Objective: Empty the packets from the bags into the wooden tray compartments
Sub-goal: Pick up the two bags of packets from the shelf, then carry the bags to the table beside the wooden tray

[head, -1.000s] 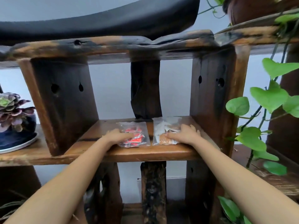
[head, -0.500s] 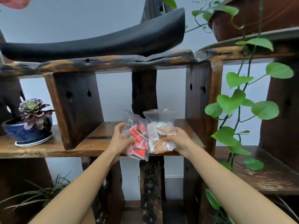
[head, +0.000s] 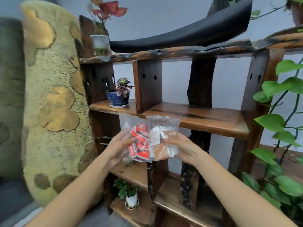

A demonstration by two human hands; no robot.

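Note:
My left hand (head: pixel 118 146) grips a clear plastic bag of red packets (head: pixel 139 143). My right hand (head: pixel 183 147) grips a second clear bag of white and brown packets (head: pixel 161 141). Both bags hang upright side by side, touching, in the air in front of the dark wooden shelf unit (head: pixel 205 119) and below its middle board. No wooden tray with compartments is in view.
A succulent in a blue pot (head: pixel 120 94) stands on the middle shelf at left. A small potted plant (head: pixel 131 196) sits on a low shelf. Green vine leaves (head: pixel 278 128) hang at right. A furry yellow-green cushion (head: pixel 54 99) fills the left.
Both hands lifted the two bags off the middle shelf and drew them down and away from it. The view has swung left and pulled back, revealing the cushion.

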